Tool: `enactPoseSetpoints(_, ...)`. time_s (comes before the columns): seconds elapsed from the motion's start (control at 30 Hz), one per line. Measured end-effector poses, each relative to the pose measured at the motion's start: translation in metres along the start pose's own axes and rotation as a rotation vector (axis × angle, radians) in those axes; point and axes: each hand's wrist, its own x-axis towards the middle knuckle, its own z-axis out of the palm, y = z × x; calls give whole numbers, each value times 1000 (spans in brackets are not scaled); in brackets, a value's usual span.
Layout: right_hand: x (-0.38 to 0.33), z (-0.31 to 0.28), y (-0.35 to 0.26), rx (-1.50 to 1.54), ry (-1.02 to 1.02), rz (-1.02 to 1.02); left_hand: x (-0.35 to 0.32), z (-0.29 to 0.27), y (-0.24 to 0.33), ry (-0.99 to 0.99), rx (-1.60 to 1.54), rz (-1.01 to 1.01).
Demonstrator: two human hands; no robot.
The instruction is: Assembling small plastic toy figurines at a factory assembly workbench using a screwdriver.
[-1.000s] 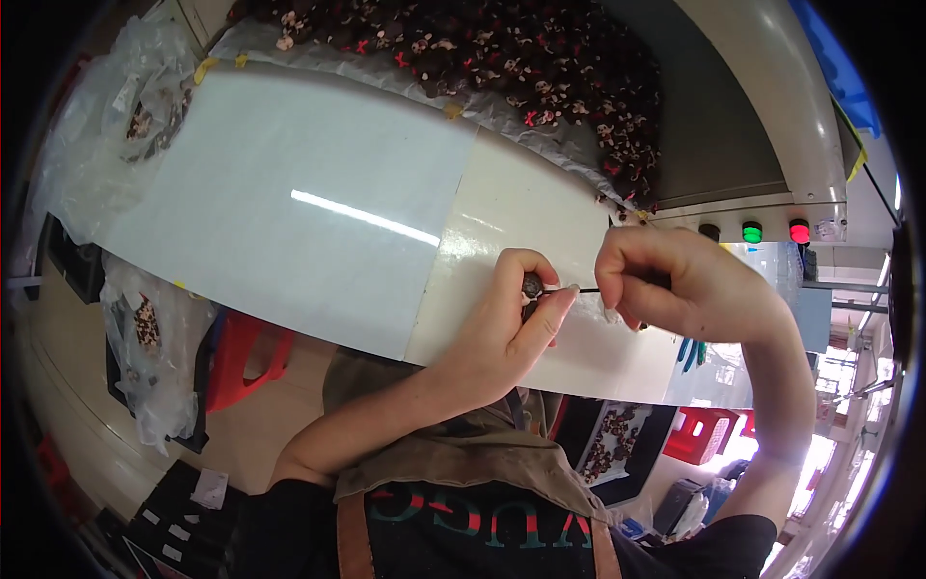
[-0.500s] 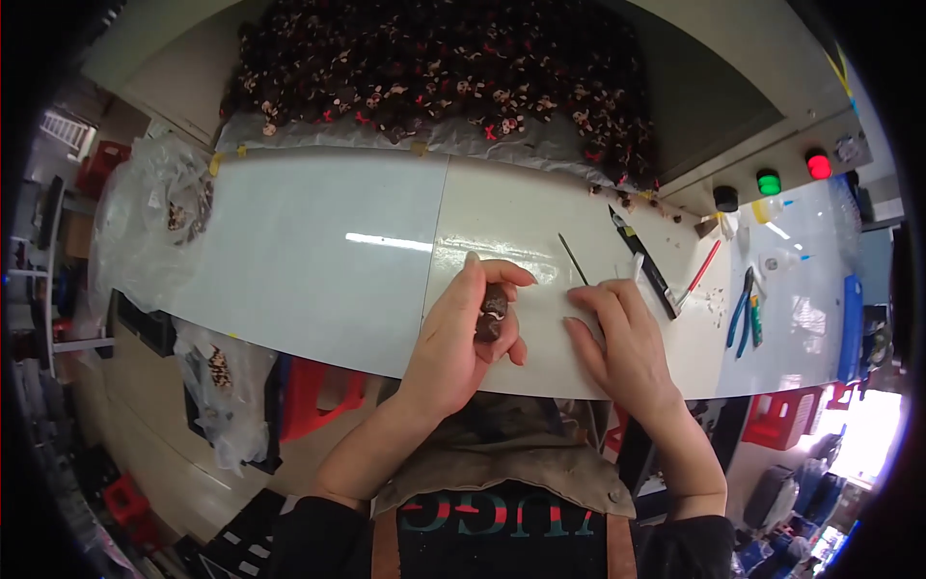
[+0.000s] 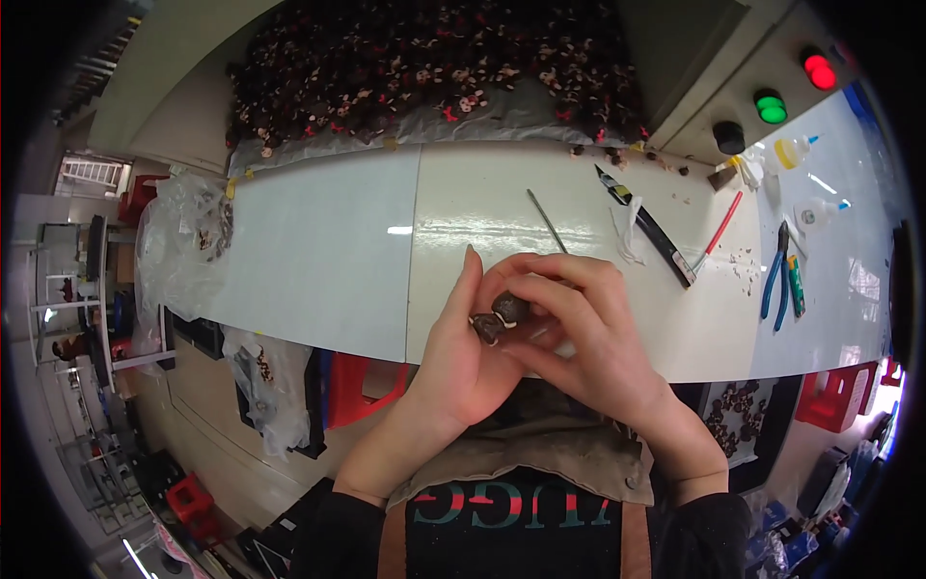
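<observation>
- Dark-brown, rounded figurine (image 3: 500,318) with pale trim was above the near edge of the glossy cream-white tabletop (image 3: 473,188).
- Right hand (image 3: 598,338) pinched it.
- Left hand (image 3: 456,362) curved around it, grip impossible to tell.
</observation>
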Motion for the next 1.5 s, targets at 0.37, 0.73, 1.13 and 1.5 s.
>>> enactPoseSetpoints(0.37, -12, -10, 26, 87, 98, 18, -1, 8, -20, -100, 65, -44)
enactPoseSetpoints(0.73, -12, -12, 34, 11, 65, -64, 4, -10, -24, -192, 298, 103)
enactPoseSetpoints(1.13, -14, -15, 42, 90, 43, -100, 11, -11, -20, -178, 336, 16)
enactPoseSetpoints(1.5, -16, -19, 38, 168, 98, 13, -3, 6, -12, -28, 738, 149)
